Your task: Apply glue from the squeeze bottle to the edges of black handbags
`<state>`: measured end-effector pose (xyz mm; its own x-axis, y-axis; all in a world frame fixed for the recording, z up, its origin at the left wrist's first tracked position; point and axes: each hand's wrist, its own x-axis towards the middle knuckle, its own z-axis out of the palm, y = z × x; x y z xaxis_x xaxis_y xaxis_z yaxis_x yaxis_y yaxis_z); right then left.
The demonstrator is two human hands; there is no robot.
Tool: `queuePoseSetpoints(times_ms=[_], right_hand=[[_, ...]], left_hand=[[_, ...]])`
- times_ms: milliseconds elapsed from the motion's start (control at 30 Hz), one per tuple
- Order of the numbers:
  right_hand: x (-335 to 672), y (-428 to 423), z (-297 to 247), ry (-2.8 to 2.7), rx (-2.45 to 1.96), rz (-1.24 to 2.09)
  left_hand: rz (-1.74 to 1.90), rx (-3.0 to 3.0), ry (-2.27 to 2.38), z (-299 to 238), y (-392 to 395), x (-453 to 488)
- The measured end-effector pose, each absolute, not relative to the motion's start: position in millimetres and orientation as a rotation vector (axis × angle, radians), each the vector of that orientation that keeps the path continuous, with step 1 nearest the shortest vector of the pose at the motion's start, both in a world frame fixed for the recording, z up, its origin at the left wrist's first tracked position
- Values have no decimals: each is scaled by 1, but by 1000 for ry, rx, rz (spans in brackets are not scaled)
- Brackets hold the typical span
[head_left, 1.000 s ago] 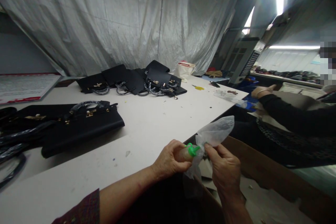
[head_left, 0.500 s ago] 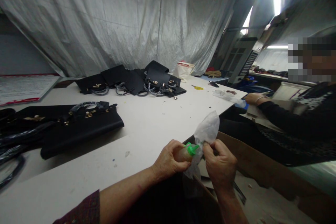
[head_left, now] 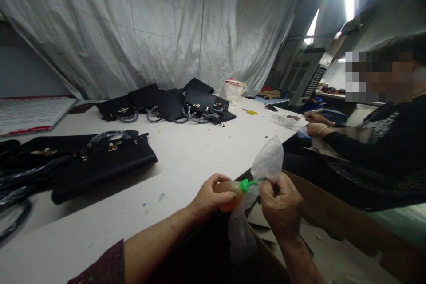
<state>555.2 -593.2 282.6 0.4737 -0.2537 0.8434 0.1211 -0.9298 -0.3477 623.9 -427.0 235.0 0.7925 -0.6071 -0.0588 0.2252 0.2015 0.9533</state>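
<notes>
Squeeze bottle [head_left: 237, 189], green-capped, partly orange: was held near the edge of the white desk [head_left: 196, 151].
Head view: left grip [head_left: 207, 198] was wrapped around the bottle, nozzle [head_left: 253, 183] toward the right grip [head_left: 282, 204], which pinched crumpled translucent plastic film [head_left: 269, 159]; nozzle-to-film contact could not be told. Black handbags [head_left: 109, 164] and yellow-handled scissors [head_left: 251, 112] lay on the desk.

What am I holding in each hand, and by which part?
Left hand: a squeeze bottle, gripped around its body, behind the green cap. Right hand: translucent plastic film, pinched where it bunches.
</notes>
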Motion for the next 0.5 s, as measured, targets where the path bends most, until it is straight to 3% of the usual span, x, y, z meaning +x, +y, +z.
queuePoseSetpoints(times_ms=[500], right_hand=[[565,-610,292,43,-2635,-1632]], left_hand=[[-636,1194,-369,237,-428,622]])
